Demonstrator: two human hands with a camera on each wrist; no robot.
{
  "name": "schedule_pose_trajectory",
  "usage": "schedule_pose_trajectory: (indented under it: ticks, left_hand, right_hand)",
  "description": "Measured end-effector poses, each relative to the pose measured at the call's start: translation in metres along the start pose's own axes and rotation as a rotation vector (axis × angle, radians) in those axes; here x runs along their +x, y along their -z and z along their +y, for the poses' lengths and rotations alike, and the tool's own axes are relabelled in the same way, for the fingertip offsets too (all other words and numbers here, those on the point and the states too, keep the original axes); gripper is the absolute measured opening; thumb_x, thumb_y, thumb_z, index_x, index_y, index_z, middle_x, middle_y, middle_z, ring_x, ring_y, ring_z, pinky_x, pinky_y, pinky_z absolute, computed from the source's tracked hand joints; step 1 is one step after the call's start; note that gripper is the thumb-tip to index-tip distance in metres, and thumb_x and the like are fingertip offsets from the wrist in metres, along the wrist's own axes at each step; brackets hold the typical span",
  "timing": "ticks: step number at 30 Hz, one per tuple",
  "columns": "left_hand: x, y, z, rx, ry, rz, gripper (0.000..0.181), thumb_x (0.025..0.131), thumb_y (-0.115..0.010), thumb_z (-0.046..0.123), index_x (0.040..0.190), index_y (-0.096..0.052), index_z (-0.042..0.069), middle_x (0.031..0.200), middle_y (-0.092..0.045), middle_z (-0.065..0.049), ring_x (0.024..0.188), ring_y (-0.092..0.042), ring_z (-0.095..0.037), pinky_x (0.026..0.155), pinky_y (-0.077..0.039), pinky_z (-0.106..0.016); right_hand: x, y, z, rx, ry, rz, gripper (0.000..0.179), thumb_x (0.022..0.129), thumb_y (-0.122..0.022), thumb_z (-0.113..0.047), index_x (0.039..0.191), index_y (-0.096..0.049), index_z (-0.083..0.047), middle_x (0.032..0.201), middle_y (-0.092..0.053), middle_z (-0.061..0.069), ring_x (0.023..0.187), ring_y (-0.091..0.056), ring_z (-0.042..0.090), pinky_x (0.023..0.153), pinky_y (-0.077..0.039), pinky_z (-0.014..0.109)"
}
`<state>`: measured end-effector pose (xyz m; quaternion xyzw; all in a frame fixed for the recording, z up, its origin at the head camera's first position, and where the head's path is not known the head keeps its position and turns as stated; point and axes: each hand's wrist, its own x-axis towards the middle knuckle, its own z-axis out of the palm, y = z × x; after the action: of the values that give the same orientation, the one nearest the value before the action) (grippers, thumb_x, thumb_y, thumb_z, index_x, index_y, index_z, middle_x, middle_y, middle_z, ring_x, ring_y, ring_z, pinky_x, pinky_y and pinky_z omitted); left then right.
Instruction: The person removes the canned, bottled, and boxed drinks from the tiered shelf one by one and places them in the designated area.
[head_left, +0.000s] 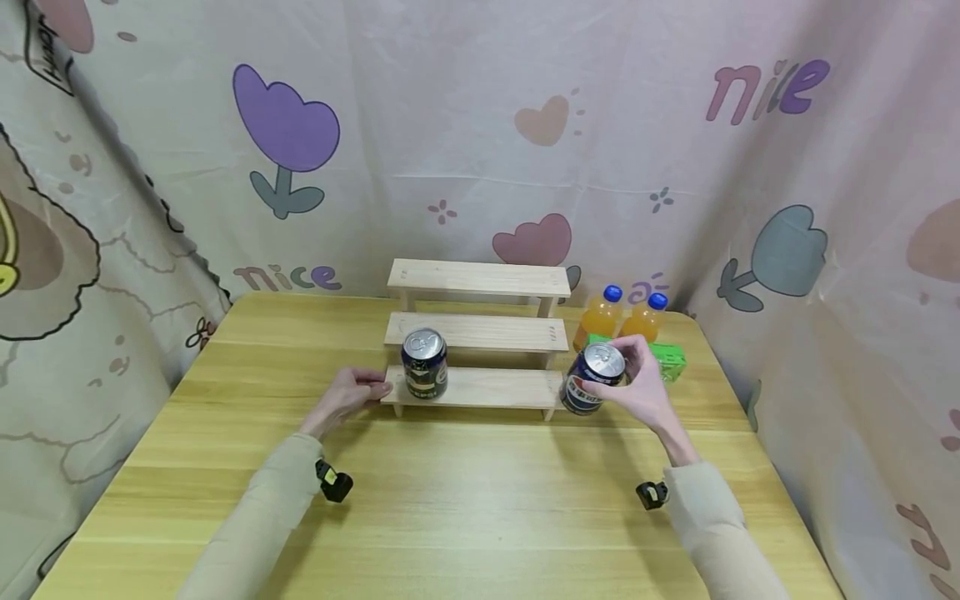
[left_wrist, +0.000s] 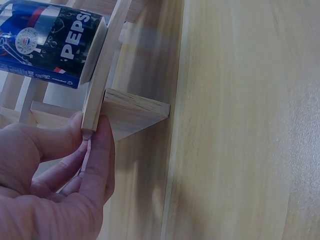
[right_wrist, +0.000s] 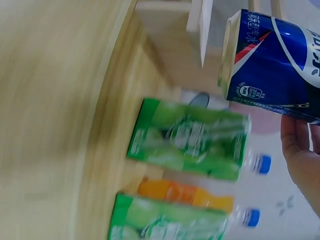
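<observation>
A three-step wooden rack (head_left: 498, 387) stands on the table. My left hand (head_left: 347, 398) pinches the left end of its lowest board, thumb above and fingers beneath, as the left wrist view shows. On that board, close to the same end, a dark blue Pepsi can (head_left: 424, 367) stands upright. My right hand (head_left: 641, 390) grips another blue Pepsi can (head_left: 583, 385) at the right end of the lowest step. In the right wrist view this held can (right_wrist: 275, 62) appears raised above the tabletop and beside the board's end.
Behind the right hand are green drink cartons (right_wrist: 190, 137) and two orange juice bottles (head_left: 600, 318) with blue caps. The rack's middle board (head_left: 480, 333) and top board (head_left: 480, 278) rise behind the lowest one. A printed curtain (head_left: 450, 125) hangs at the table's back.
</observation>
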<state>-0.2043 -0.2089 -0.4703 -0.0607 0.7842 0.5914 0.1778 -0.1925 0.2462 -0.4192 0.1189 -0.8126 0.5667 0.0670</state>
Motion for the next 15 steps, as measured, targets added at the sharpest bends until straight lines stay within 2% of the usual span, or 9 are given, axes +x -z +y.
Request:
schedule_pose_trajectory:
  ticks: [8, 15]
  left_hand:
    - [-0.001, 0.0, 0.0, -0.013, 0.001, -0.012, 0.048, 0.097, -0.062, 0.003, 0.136, -0.046, -0.018, 0.123, -0.063, -0.031, 0.086, -0.066, -0.009, 0.089, -0.063, -0.026]
    - [0.0, 0.001, 0.0, -0.001, -0.004, -0.003, 0.047, 0.096, -0.064, 0.004, 0.135, -0.048, -0.018, 0.12, -0.065, -0.03, 0.084, -0.066, -0.008, 0.089, -0.063, -0.028]
  right_hand:
    - [-0.012, 0.025, 0.014, -0.026, -0.042, 0.103, 0.063, 0.074, -0.085, 0.001, 0.122, -0.044, -0.004, 0.115, -0.054, -0.011, 0.109, -0.055, -0.001, 0.097, -0.044, 0.003]
    - [-0.023, 0.045, 0.025, -0.048, -0.122, 0.195, 0.061, 0.076, -0.084, 0.001, 0.12, -0.045, -0.016, 0.114, -0.052, -0.016, 0.108, -0.053, -0.002, 0.094, -0.043, 0.001]
